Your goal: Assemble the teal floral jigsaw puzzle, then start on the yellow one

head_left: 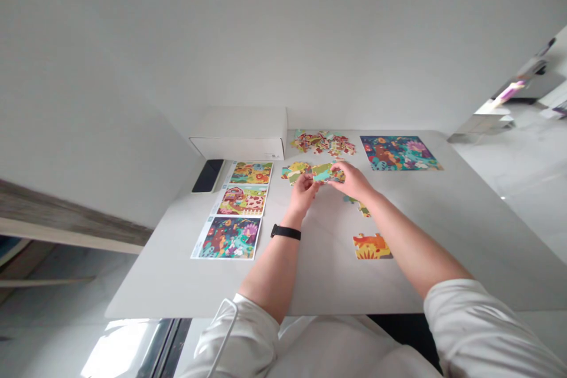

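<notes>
Both my hands are over the middle of the table, closed on puzzle pieces (322, 173) coloured green and light blue. My left hand (303, 189) pinches the left side of them, and my right hand (351, 179) grips the right end. Whether these are one piece or several joined ones I cannot tell. Just behind my left hand lie yellow and green puzzle pieces (297, 169). Under my right forearm, a few green and yellow pieces (363, 208) are partly hidden. Closer to me, an orange and yellow joined section (371, 246) lies flat, its right edge near my arm.
A pile of loose puzzle pieces (325, 143) lies at the back. Right of it is an assembled dark forest puzzle (398, 152). On the left are three picture sheets (241, 199), a black phone (208, 175) and a white box (239, 136) against the wall.
</notes>
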A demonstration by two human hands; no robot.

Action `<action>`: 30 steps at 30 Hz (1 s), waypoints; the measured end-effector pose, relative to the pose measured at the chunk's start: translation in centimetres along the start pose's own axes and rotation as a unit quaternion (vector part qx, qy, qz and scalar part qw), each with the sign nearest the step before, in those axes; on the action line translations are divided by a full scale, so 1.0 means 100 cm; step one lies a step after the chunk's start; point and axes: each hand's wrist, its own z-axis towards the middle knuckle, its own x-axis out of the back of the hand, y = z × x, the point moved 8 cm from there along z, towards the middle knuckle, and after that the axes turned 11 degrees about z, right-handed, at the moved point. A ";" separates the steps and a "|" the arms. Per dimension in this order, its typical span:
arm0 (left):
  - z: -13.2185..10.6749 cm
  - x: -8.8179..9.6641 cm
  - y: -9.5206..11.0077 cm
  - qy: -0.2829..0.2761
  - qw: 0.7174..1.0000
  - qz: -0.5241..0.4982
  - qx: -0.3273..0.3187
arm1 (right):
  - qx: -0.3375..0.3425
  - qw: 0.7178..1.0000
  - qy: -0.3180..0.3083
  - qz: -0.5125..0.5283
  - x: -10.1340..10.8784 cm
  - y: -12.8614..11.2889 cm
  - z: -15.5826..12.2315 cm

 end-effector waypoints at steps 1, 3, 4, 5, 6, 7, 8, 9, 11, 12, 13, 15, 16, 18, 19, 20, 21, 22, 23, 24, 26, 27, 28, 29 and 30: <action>0.001 0.002 -0.001 0.010 1.000 -0.003 0.001 | 0.000 1.000 -0.002 0.002 -0.002 -0.001 -0.001; 0.003 0.008 -0.001 0.033 0.999 0.002 0.000 | -0.003 1.000 -0.011 0.006 -0.004 -0.001 -0.002; 0.004 0.010 -0.002 0.045 0.999 0.008 -0.001 | -0.005 1.000 -0.016 0.008 -0.004 -0.001 -0.002; 0.005 0.012 -0.002 0.055 0.998 0.017 -0.001 | -0.010 1.000 -0.020 0.010 -0.003 0.000 -0.003; 0.005 0.014 -0.002 0.063 0.998 0.028 -0.002 | -0.017 1.000 -0.021 0.012 -0.002 0.002 -0.003; 0.006 0.015 -0.002 0.070 0.997 0.040 -0.002 | -0.027 0.999 -0.019 0.014 -0.001 0.004 -0.004; 0.006 0.016 -0.003 0.075 0.996 0.054 -0.003 | -0.039 0.999 -0.013 0.017 0.001 0.007 -0.004; 0.006 0.016 -0.004 0.079 0.995 0.068 -0.002 | -0.053 0.998 -0.005 0.023 0.002 0.010 -0.005; 0.006 0.015 -0.005 0.077 0.992 0.097 -0.002 | -0.080 0.996 0.009 0.043 0.004 0.016 -0.006; 0.006 0.014 -0.005 0.071 0.992 0.109 -0.003 | -0.090 0.994 0.014 0.055 0.004 0.019 -0.007; 0.005 0.013 -0.005 0.063 0.991 0.119 -0.006 | -0.098 0.993 0.016 0.067 0.004 0.021 -0.007; 0.004 0.010 -0.003 0.046 0.990 0.132 -0.016 | -0.110 0.990 0.014 0.083 0.002 0.024 -0.009; 0.004 0.009 -0.002 0.039 0.990 0.137 -0.020 | -0.115 0.989 0.010 0.087 0.001 0.024 -0.009; 0.003 0.007 -0.001 0.024 0.988 0.149 -0.025 | -0.126 0.988 -0.002 0.095 -0.002 0.026 -0.011; 0.002 0.005 0.000 0.016 0.987 0.156 -0.028 | -0.129 0.987 -0.009 0.099 -0.003 0.027 -0.011; 0.002 0.004 0.001 0.006 0.986 0.163 -0.032 | -0.131 0.986 -0.017 0.102 -0.004 0.027 -0.012; 0.001 0.001 0.002 -0.005 0.985 0.170 -0.037 | -0.130 0.986 -0.024 0.104 -0.006 0.028 -0.012; 0.001 -0.002 0.003 -0.018 0.983 0.177 -0.043 | -0.129 0.985 -0.031 0.106 -0.007 0.028 -0.013; 0.000 -0.004 0.003 -0.030 0.982 0.183 -0.048 | -0.128 0.985 -0.042 0.108 -0.009 0.029 -0.013; 0.000 -0.007 0.003 -0.040 0.980 0.186 -0.052 | -0.129 0.984 -0.054 0.109 -0.011 0.030 -0.014; -0.001 -0.010 0.001 -0.047 0.980 0.184 -0.053 | -0.137 0.981 -0.078 0.111 -0.016 0.034 -0.017; 0.000 -0.009 0.000 -0.039 0.982 0.179 -0.050 | -0.143 0.980 -0.085 0.110 -0.017 0.037 -0.018; 0.000 -0.006 -0.001 -0.022 0.983 0.174 -0.047 | -0.149 0.979 -0.086 0.106 -0.018 0.040 -0.019; 0.001 -0.001 -0.002 0.003 0.984 0.173 -0.046 | -0.156 0.979 -0.077 0.102 -0.017 0.045 -0.019; 0.002 0.004 -0.002 0.030 0.982 0.178 -0.047 | -0.166 0.980 -0.059 0.097 -0.014 0.050 -0.019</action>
